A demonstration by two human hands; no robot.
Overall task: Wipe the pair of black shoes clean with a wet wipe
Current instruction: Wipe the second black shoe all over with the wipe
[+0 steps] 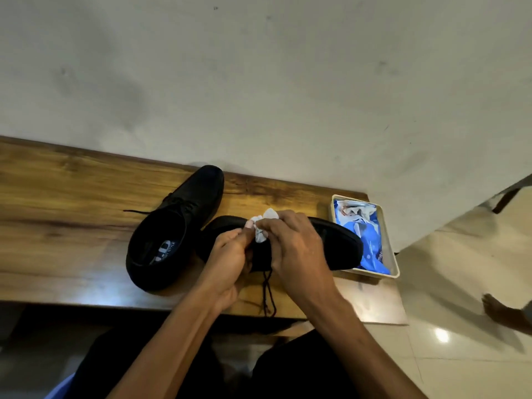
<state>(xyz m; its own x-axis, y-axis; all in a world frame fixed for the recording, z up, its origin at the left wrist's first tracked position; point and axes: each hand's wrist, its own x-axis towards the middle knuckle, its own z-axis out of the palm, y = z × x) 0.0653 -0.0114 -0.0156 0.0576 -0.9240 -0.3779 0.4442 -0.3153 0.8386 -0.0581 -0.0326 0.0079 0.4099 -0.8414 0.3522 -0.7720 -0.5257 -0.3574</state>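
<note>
Head view puts the wet wipe (263, 226) at the centre of my picture: a crumpled white wad pinched between both hands, over the top of a black shoe (334, 243) lying crosswise on the wooden table (72, 197). My right hand (293, 243) has its fingers curled tight on the wipe; my left hand (230, 254) also has its fingertips closed on it, and whether it grips the shoe too I cannot tell. The shoe's laces (267, 292) hang loose over the table's near edge. Just to the left stands the second black shoe (178, 228), upright, toe pointing away, touching nothing I hold. To the right, beside the first shoe's end, a cream tray (395, 263) holds a blue wipes packet (371, 243)
</note>
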